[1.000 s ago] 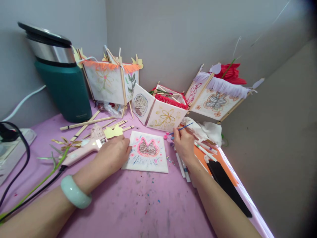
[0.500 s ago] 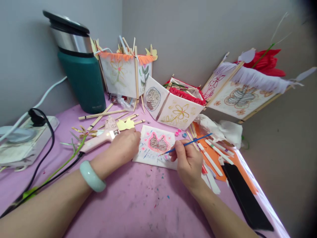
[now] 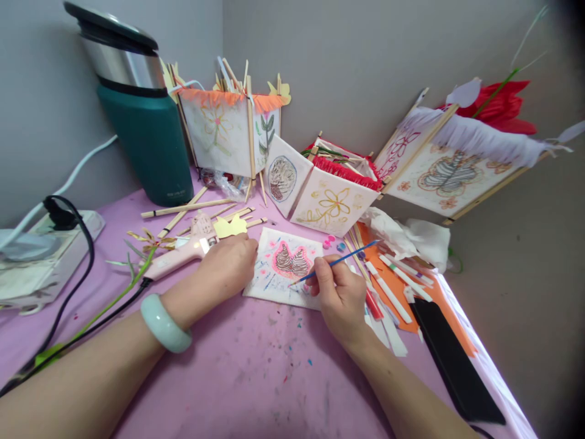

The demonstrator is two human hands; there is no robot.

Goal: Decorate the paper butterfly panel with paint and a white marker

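Blue paintbrush [image 3: 347, 257], slim, one: located over the lower part of a white panel [image 3: 284, 297], on which a dark-striped, pink-edged figure is drawn. Gripped between the thumb and fingers of the right hand [image 3: 340, 296], which covers part of the handle. Whether the bristles touch the surface cannot be told.

Left hand [image 3: 231, 262], one: fingers curled in, at the panel's left edge; fingertips concealed, so whether they pinch that edge cannot be told. Pale green bangle [image 3: 164, 324] at the wrist.

Obscured items: panel's right edge, partly behind the right hand; pink glue gun [image 3: 176, 259], front end partly behind the left hand; red tube [image 3: 373, 305], partly covered by the right hand. Power strip [image 3: 85, 244], cut off at the left border. Contents of the clear plastic bag [image 3: 231, 186], indistinct.

Orientation: brush axis slantwise, bristle tip to the lower left, toward the panel's lower middle; handle end to the upper right, toward the orange sheet [image 3: 445, 311].

Change noted: one second earlier, brush and right hand were off the panel's right side, by the pink paint spots [image 3: 329, 240]; now the tip is above the panel, close to its position half a second ago.
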